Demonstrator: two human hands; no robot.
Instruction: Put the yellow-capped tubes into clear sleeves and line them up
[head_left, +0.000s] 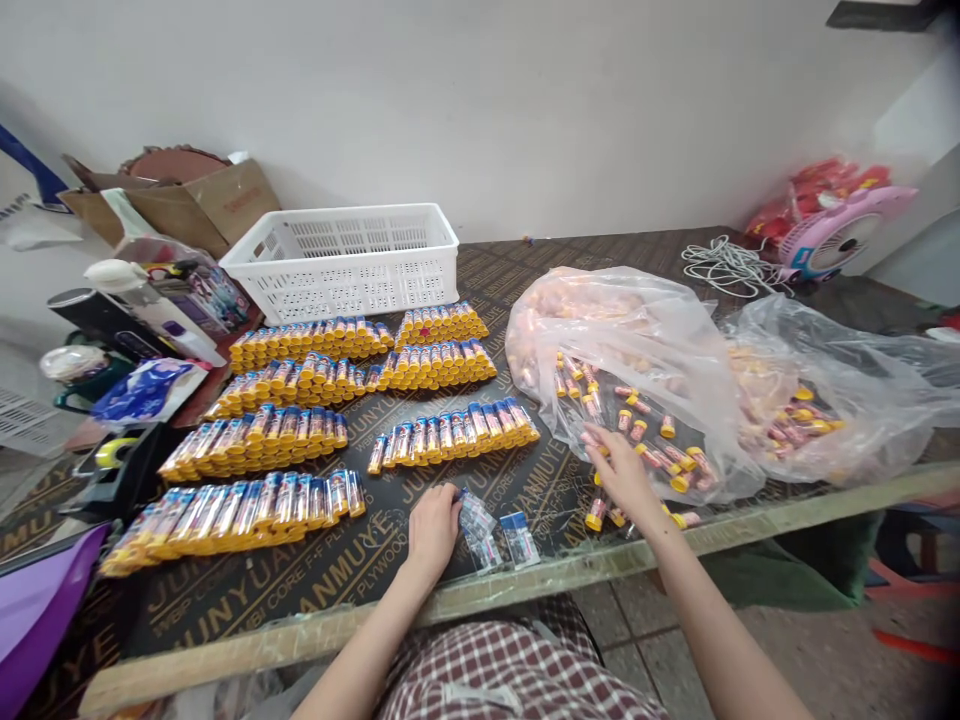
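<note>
My left hand [434, 527] rests on the dark plywood table with its fingers curled in. Its fingertips are beside a small pile of clear printed packets [480, 532]; what they may hold is hidden. A blue-topped packet [519, 538] lies just right of the pile. My right hand [626, 480] reaches over loose pink tubes with yellow caps [667, 426] at the mouth of a clear plastic bag [622, 310]. Its fingers are stretched out, with no tube plainly gripped. To the left, wrapped blue-and-yellow tubes [454, 432] lie stacked in several rows.
A white plastic crate [345, 285] stands behind the rows. A second bag of tubes [795, 400] lies at right, near a pink fan [840, 235] and a coiled white cord [727, 265]. A tape dispenser [112, 470] and bottles [150, 305] are at left. The table's front edge [555, 578] runs before me.
</note>
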